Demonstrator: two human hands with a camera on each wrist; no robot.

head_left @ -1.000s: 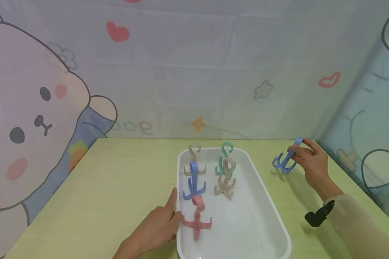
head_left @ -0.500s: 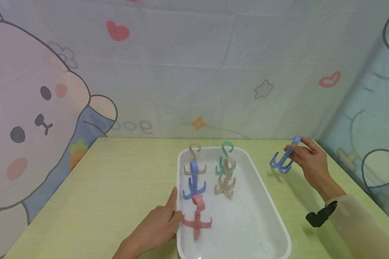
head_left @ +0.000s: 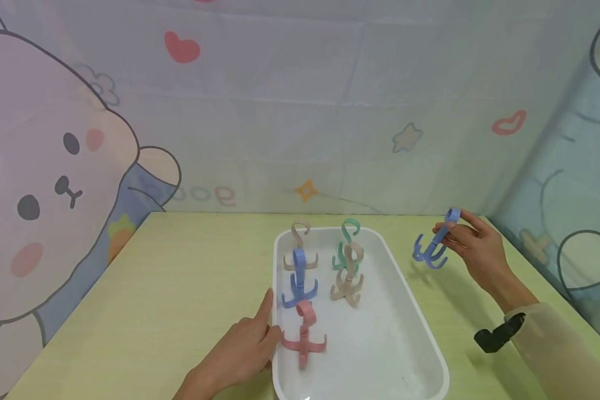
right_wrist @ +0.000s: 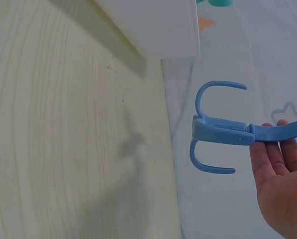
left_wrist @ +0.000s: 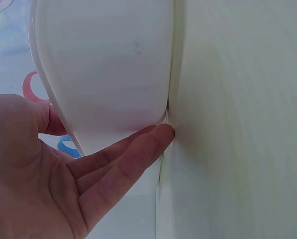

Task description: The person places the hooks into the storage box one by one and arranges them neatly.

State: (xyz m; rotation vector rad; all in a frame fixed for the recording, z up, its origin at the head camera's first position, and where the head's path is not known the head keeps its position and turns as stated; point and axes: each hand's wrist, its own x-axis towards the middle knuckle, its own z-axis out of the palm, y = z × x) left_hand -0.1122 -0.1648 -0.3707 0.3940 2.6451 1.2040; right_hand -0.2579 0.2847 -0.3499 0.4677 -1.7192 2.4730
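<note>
My right hand (head_left: 481, 250) pinches a blue rotating four-prong hook (head_left: 437, 241) by its stem, above the table to the right of the tray. Its prongs point down and left; in the right wrist view the hook (right_wrist: 223, 130) lies across the fingers. My left hand (head_left: 237, 347) holds the left side of the white tray (head_left: 432, 344), thumb at the rim and fingers against the outer wall. Inside the tray are a pink hook (head_left: 304, 345), another blue hook (head_left: 300, 283), a beige hook (head_left: 348, 286), a second beige hook (head_left: 300, 265) and a green hook (head_left: 349, 226).
The pale wood-grain table (head_left: 180, 278) extends on both sides of the tray. A printed cloth (head_left: 280, 111) stands along the back and right. A black strap piece (head_left: 497, 333) sits at the right sleeve.
My right hand has shifted slightly left with the blue hook, whose prongs are now closer to the tray. The left hand and the hooks in the tray stay in place.
</note>
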